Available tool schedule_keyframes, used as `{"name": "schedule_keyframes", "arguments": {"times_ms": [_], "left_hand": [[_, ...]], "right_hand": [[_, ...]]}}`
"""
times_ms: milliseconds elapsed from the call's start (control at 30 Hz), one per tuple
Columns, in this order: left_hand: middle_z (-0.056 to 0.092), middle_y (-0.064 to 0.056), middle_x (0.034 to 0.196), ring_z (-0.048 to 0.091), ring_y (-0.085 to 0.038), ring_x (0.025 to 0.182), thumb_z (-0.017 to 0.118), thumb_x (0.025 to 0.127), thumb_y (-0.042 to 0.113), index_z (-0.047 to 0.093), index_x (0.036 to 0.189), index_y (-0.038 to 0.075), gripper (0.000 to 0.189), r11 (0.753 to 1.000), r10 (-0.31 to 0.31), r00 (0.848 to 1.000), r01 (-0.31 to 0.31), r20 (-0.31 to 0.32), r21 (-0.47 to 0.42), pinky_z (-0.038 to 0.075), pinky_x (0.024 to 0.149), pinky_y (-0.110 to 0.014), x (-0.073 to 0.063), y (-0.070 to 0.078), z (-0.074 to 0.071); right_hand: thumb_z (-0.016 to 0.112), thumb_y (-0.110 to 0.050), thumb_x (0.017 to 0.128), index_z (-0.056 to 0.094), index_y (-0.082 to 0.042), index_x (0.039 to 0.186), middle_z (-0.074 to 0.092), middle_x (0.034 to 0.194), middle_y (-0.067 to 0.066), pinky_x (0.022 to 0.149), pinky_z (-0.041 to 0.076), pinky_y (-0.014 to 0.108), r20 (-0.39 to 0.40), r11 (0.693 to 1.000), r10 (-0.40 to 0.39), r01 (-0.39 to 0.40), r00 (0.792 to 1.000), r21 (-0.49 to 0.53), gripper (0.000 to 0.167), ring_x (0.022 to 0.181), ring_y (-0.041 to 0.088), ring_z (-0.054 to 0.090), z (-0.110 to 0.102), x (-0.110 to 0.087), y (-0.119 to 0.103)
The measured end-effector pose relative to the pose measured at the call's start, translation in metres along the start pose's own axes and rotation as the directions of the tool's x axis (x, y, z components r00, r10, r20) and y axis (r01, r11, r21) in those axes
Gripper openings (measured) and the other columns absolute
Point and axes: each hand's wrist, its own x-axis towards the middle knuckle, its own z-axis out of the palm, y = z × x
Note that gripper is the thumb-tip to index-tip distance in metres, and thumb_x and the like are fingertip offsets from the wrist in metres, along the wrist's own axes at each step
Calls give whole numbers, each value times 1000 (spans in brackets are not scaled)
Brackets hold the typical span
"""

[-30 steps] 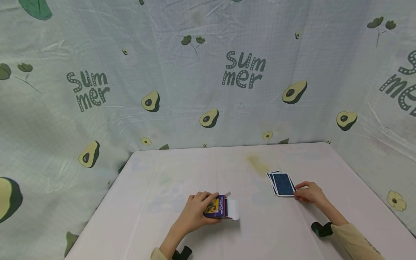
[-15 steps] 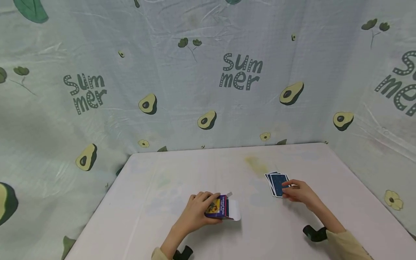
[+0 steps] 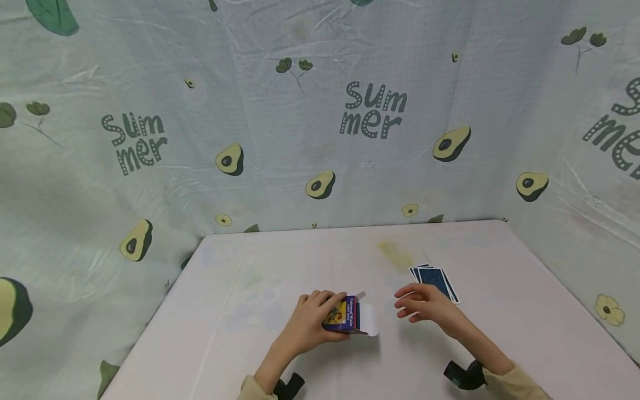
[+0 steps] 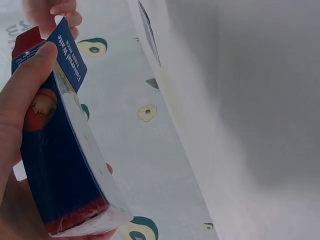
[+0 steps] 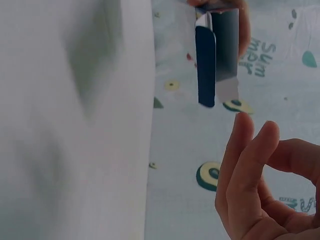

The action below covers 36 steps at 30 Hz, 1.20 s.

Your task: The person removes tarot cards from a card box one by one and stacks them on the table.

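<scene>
The left hand (image 3: 309,324) is gripping the card box (image 3: 340,314) above the table (image 3: 235,333), covering its left end; the right hand (image 3: 429,304), fingers apart, is partly hiding the cards (image 3: 433,276).

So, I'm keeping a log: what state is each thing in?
Tarot box: raised, open at one end, flaps out.
Cards: lying on the table, blue sides up, stacked unevenly.
Left hand: gripping the box.
Right hand: holding nothing, fingers loosely bent.
Backdrop: wrinkled.
</scene>
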Motion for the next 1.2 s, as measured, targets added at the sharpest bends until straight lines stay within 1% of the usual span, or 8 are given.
{"name": "schedule_keyframes", "arguments": {"times_ms": [100,233,433,500,633,833,1067,1200], "left_hand": [[54,4,111,49,-11,98,69,66,55,43,130,24,76,1000,-3,1000,3,0,9,37,80,-35,2,2,-1],[53,4,111,49,-12,98,69,65,55,43,130,24,77,1000,-6,1000,6,-16,15,38,80,-36,4,5,-2],[52,3,113,49,-12,99,68,67,55,39,133,23,80,1000,-9,1000,9,-26,-15,37,83,-36,5,11,-2],[51,3,113,48,-12,100,68,67,54,38,134,22,80,1000,-5,1000,5,-23,-20,36,83,-37,6,13,-2],[51,3,112,47,-12,99,69,67,54,40,133,22,79,1000,12,1000,-12,-26,-20,36,83,-36,5,16,-3],[51,3,109,48,-12,99,70,66,53,44,129,22,75,999,51,998,-51,-31,-2,36,81,-35,2,18,-3],[51,4,108,48,-12,99,69,67,54,45,128,21,74,999,53,999,-53,7,1,36,78,-34,-3,19,1],[52,3,109,49,-12,98,69,67,54,45,128,20,74,998,66,998,-66,-5,6,37,78,-35,-5,18,4]], "right_hand": [[56,-24,87,47,11,113,63,99,21,68,52,31,23,1000,-11,11,1000,16,44,81,18,66,9,-2,-7],[56,-23,87,49,10,111,63,100,22,69,52,32,60,998,-30,27,998,50,41,81,19,66,21,-4,-16],[56,-23,88,52,7,110,62,103,24,70,53,32,108,996,-49,41,993,83,37,83,19,66,36,-5,-25],[55,-21,88,51,9,111,63,102,24,69,53,32,115,995,-61,51,991,85,38,83,20,66,40,-6,-27],[55,-19,88,51,10,111,65,98,21,66,53,32,114,996,-64,55,991,76,37,80,19,66,45,-6,-27],[58,-19,86,51,7,112,66,91,18,62,53,31,101,998,-37,32,994,54,38,75,18,66,51,-5,-24],[57,-19,86,48,5,111,63,80,8,56,52,29,112,998,-17,11,994,55,35,69,18,64,59,-2,-18],[59,-24,85,47,4,106,61,76,4,54,51,28,108,999,-8,3,994,49,37,64,14,62,64,0,-15]]}}
